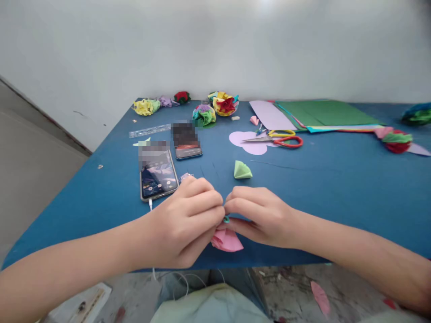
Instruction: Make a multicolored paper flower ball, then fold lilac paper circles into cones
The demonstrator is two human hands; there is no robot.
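Observation:
Near the table's front edge, my left hand (188, 220) is closed, its fingertips pinching a pink folded paper piece (230, 241) that fans out below. My right hand (261, 215) meets it from the other side, thumb and fingers pinched at the gathered top. A small teal bit (226, 219) shows between the fingertips; I cannot tell its kind. The fingers hide most of the gathered part. Just beyond the hands lies a light green folded paper cone (242, 170).
Scissors (283, 140) rest on a lilac flower-shaped paper (251, 146). Two phones (158, 175) lie left, one with a white cable (151, 204). Behind are a clear ruler (150, 131), crumpled paper flowers (225, 104) and coloured paper sheets (330, 112). Another paper flower (397, 140) is at right.

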